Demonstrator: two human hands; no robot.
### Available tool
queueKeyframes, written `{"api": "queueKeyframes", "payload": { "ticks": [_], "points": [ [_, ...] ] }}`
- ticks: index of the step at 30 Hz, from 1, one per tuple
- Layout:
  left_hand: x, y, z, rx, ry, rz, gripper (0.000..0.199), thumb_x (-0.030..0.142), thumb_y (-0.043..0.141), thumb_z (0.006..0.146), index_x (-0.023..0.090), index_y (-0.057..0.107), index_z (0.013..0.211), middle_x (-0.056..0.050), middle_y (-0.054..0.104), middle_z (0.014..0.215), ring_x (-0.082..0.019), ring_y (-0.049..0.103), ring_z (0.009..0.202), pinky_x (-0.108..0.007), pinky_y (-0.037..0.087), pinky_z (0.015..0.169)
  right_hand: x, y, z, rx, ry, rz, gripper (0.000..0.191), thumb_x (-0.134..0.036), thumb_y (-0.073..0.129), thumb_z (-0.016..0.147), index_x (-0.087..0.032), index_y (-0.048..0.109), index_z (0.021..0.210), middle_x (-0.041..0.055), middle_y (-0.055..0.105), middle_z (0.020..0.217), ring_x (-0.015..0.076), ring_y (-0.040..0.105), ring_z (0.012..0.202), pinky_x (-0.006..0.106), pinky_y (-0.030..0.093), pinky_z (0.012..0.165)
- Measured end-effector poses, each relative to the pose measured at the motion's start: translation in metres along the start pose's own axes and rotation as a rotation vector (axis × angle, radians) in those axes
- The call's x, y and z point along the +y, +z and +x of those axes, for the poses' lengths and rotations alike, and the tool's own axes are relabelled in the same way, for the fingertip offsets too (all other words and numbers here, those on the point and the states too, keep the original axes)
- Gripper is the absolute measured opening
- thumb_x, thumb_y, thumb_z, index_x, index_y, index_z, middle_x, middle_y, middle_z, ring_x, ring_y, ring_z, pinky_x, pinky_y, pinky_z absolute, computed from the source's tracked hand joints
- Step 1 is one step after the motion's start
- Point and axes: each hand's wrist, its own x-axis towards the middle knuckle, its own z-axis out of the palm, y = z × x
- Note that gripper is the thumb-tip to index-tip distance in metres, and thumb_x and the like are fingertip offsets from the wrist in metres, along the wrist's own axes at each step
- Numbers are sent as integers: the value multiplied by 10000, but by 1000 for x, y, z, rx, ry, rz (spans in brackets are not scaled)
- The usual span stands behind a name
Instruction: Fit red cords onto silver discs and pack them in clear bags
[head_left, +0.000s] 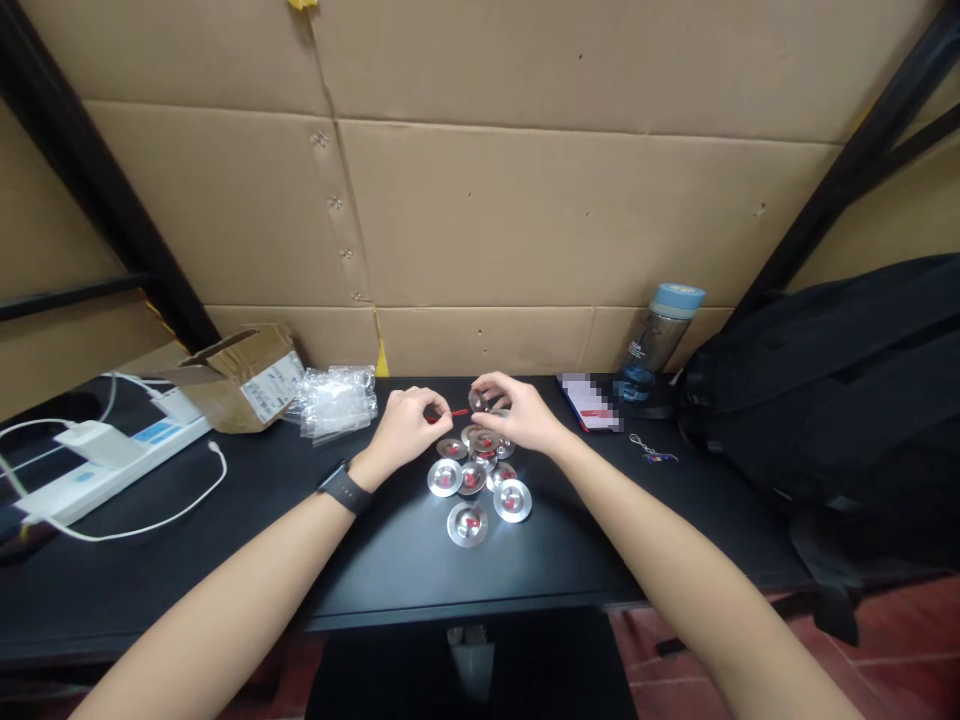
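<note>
Several small silver finger cymbals (466, 524), each with a bit of red at its domed centre, lie in a loose, partly overlapping group on the black table (360, 570). My right hand (517, 412) grips one finger cymbal (478, 401) by its edge, tilted up above the back of the group. To its left, my left hand (412, 425) is closed in a pinch at a red cord (457, 413), which stretches from the fingertips towards the held cymbal. Whether the cord is joined to that cymbal cannot be made out. A dark watch (345, 488) is on my left wrist.
Clear plastic bags (337, 402) and an opened cardboard box (251, 385) lie left, beside a white power strip (112, 470) with cables. Rightward are a phone (590, 402), a bottle (656, 345), a keyring charm (656, 455) and a black backpack (847, 400). Cardboard (480, 220) walls the back.
</note>
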Motion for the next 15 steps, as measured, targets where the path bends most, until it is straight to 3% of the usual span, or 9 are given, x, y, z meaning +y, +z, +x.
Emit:
{"api": "queueKeyframes", "payload": {
  "ticks": [4, 7, 9, 12, 15],
  "points": [
    [-18, -2, 1, -97, -68, 217, 169, 289, 607, 845, 235, 749, 772, -27, 769, 873, -253, 658, 905, -407, 381, 908, 52, -36, 2, 188, 29, -287, 278, -248, 737, 804, -221, 685, 1076, 44, 756, 1006, 204, 699, 906, 349, 530, 870],
    [-30, 0, 0, -167, -108, 257, 186, 323, 614, 862, 239, 766, 795, -41, 770, 870, -276, 658, 922, -437, 372, 922, 90, -53, 0, 235, 157, -417, 180, -283, 730, 822, -203, 713, 982, 59, 763, 931, 220, 700, 842, 353, 532, 834],
    [-33, 0, 1, -146, -110, 237, 199, 363, 622, 873, 232, 767, 834, -57, 767, 920, -294, 647, 963, -463, 376, 944, 106, -54, -1, 213, 204, -453, 184, -295, 733, 833, -195, 723, 987, 70, 771, 949, 222, 704, 851, 345, 531, 835],
    [-18, -7, 2, -86, -53, 1, 228, 395, 635, 884, 217, 745, 974, -76, 738, 1058, -288, 632, 1024, -452, 429, 943, 117, -47, 1, 135, 228, -470, 201, -303, 732, 846, -195, 737, 1016, 71, 782, 986, 223, 714, 886, 329, 531, 840],
    [27, -33, -3, -66, 55, -545, 280, 389, 628, 910, 245, 668, 1147, -72, 679, 1204, -252, 629, 1092, -391, 506, 908, 120, -41, 2, 62, 200, -472, 204, -307, 700, 879, -192, 756, 1038, 83, 786, 1035, 230, 720, 915, 333, 536, 862]
  ]
}}
